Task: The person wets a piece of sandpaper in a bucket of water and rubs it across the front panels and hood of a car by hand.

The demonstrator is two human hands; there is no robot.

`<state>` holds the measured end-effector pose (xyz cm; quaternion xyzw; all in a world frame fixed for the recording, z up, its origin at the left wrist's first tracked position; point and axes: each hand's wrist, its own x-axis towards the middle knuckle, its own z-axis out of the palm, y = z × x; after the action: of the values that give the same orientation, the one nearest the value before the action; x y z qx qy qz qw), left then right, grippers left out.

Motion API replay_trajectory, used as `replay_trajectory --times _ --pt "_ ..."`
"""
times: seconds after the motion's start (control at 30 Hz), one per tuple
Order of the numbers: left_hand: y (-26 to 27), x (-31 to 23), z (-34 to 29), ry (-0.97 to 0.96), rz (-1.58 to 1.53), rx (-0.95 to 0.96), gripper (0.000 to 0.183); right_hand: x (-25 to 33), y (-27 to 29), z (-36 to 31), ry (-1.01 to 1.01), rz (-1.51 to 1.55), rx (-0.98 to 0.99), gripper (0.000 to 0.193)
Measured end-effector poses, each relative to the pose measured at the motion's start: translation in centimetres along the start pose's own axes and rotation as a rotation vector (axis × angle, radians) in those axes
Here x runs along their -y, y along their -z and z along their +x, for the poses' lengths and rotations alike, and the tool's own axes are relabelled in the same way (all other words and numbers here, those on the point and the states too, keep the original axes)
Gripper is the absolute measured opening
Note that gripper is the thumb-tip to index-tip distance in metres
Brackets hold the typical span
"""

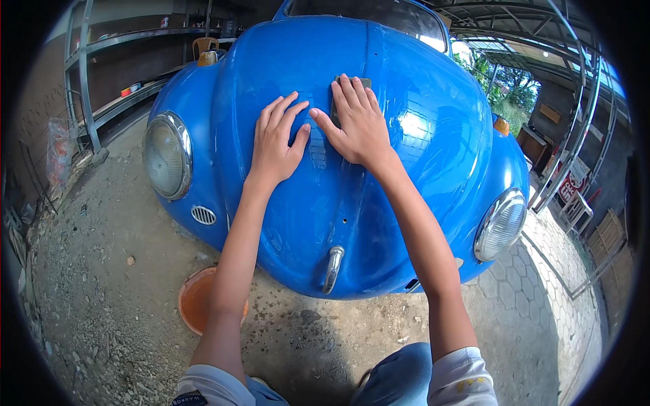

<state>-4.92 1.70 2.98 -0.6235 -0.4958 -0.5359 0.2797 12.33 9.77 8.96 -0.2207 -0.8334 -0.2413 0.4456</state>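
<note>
The rounded blue hood (291, 61) of a car fills the middle, with wet streaks and glossy reflections on it. My right hand (359, 128) lies over a dark grey-green flat pad (366, 82), pressing it to the hood near the centre ridge. Only the pad's top and left edges show past my fingers. Just to the left, my left hand (275, 142) rests on the paint, fingers spread and nothing in them. Below both hands is a chrome hood handle (333, 269).
Round headlights (167, 155) flank the hood. An orange-brown basin (196, 298) stands on the gritty ground beneath my left forearm. Metal shelving (115, 40) is at the back left; metal posts (575, 122) and a white stool (575, 211) stand at the right.
</note>
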Motion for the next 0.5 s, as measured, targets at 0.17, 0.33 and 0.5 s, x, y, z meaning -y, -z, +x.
replay_trajectory --times 0.17,0.33,0.5 --pt "0.2 -0.9 0.5 -0.008 0.035 -0.005 0.042 0.7 0.5 -1.4 -0.024 0.201 -0.136 0.067" --pt "-1.9 -3.6 3.0 -0.131 -0.131 0.045 0.042 1.1 1.7 -3.7 -0.061 0.392 -0.346 0.039" --pt "-5.2 -4.9 4.6 -0.201 0.064 0.106 0.064 0.3 1.6 -3.2 -0.267 0.443 -0.598 0.026"
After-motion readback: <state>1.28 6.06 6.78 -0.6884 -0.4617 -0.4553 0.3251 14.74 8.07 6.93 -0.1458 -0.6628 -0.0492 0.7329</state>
